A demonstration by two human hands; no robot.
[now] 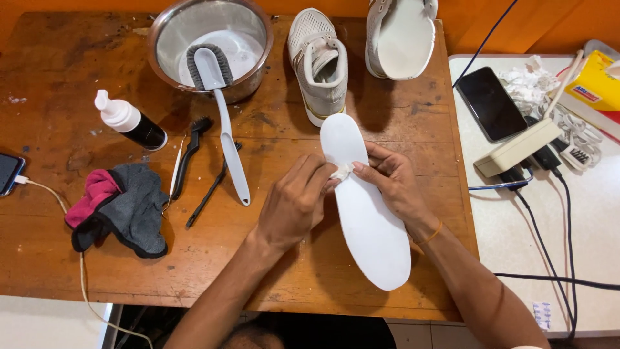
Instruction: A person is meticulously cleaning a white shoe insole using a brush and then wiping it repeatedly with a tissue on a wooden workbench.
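Spread beneath everything, a worn brown wooden table (58,77), butted on the right of the grip by a pale speckled side table (516,220) cluttered with a black phone (491,103), a beige power strip (516,147) and dark cables. Up and left of the grip, a round stainless steel bowl (210,45) holding whitish liquid, with a long-handled grey scrub brush (219,97) propped in it, handle trailing down toward the hands. Directly above the grip, a white and grey mesh sneaker (320,61) standing upright, and beside it a second matching sneaker (397,35) tipped to show its white sole. Far left of the grip, a crumpled grey and pink cloth (123,207), a black bottle with a white pump top (129,123) lying on its side, and two slim black detail brushes (194,161) between cloth and scrub brush. At the grip itself, a long white foam insole (371,220) lying flat on the table, long axis running diagonally, one end pointing up toward the mesh sneaker and the other end down and right toward the table's near edge. Left hand (294,203) curled, fingertips pinching a small crumpled white wipe (341,171) against the insole's upper part. Right hand (394,184) closed over the insole's right edge, fingertips meeting the wipe too. Nothing lying between hands and insole.
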